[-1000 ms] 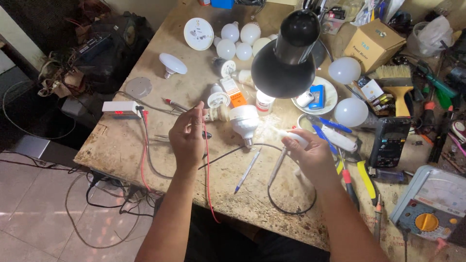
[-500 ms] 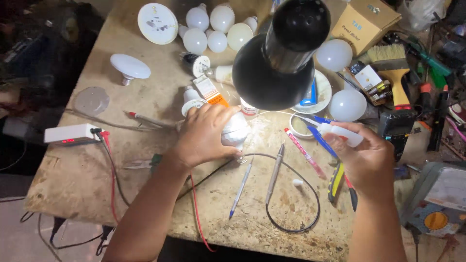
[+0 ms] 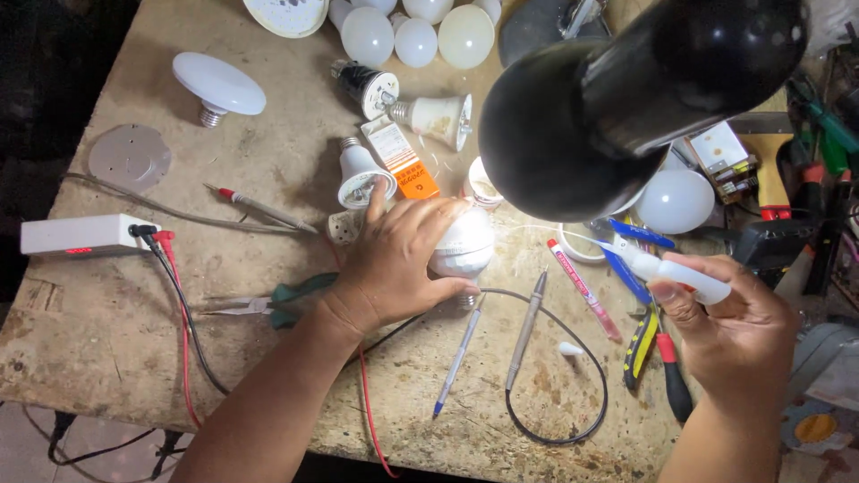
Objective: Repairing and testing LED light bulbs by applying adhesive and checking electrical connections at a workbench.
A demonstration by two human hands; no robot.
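Since the earlier frame, the left hand has settled fully over the round white plastic bulb, and the right hand has drawn back toward the bench's right side, lifting its tube clear of the work.

From the head view, I see the left hand clamped on the bulb, fingers wrapped over its dome, the bulb resting on the worn stone benchtop near its middle. The right hand is closed around a small white plastic squeeze tube, nozzle pointing left, held well apart from the bulb. The two hands are apart.

A large black lamp shade hangs over the upper right and hides the bench beneath it. Just right of the bulb lie a red-capped marker, a grey soldering iron with its black looping cord, and a blue pen; these crowd the near edge in front of me. Green-handled pliers lie by the left wrist. Further left, a white rectangular meter box with red and black leads sits close to the left edge. A flat white disc lamp rests in the upper left, with bare benchtop around it offering the widest open room.
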